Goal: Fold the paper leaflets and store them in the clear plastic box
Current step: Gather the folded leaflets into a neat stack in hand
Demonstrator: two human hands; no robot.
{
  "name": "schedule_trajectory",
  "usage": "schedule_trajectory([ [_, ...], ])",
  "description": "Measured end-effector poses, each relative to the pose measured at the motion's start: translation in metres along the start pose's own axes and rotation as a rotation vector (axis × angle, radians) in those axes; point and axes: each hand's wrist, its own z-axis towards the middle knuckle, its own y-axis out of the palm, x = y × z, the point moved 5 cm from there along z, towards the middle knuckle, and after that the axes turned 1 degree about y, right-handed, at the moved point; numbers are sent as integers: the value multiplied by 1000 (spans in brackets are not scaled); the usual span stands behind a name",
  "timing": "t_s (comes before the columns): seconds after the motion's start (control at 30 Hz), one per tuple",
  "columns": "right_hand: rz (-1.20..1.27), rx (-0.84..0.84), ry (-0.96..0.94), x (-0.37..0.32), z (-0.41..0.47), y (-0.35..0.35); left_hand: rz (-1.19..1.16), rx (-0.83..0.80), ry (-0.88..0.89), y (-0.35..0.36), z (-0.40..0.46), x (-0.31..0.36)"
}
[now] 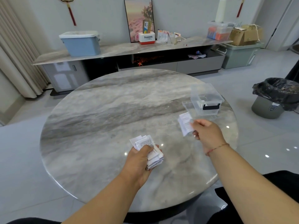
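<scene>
On the round marble-patterned counter (97, 110), taking the clear plastic box (206, 101) near its far right edge as the landmark, the left hand (139, 160) is well to the left of the box and nearer the person, its fingers curled round a thick bundle of folded leaflets (148, 151). These are white sheets covered in small black print, creased into uneven rectangles and stacked loosely so that corners fan out above and to the right of the fingers. Further right, just in front of the box, the right hand (205, 131) pinches a single folded leaflet (185, 123) between thumb and fingers; this one is a narrow white rectangle with lines of fine text, tilted, and held above the counter close to the box's near-left corner. A thin red bracelet (216, 148) circles the right wrist. The box itself stands upright on the counter, see-through, with a dark latch handle (211, 107) on its near end, and its transparent lid (188, 106) lies beside it to the left, touching it.
</scene>
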Motion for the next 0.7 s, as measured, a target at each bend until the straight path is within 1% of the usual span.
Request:
schedule_trajectory([
  [0.07,195,-155,78,1,-40,31,5,-19,9,1,-2,3],
  [0.1,251,-221,127,4,-57,44,18,-38,18,2,-2,5],
  [0.17,223,-279,153,12,-78,58,43,-86,33,3,-4,6],
  [0.33,28,-179,20,14,-82,60,32,-249,44,7,-11,5],
  [0.47,-48,-219,-51,15,-83,67,21,-227,59,2,-7,4],
  [0.6,-239,-213,-216,16,-83,71,7,-209,45,0,-5,1],
  [0.67,-242,-250,-212,20,-85,77,26,-211,33,-1,-6,0],
  [0.7,-200,-273,-172,22,-86,79,33,-210,29,-2,-5,-1],
])
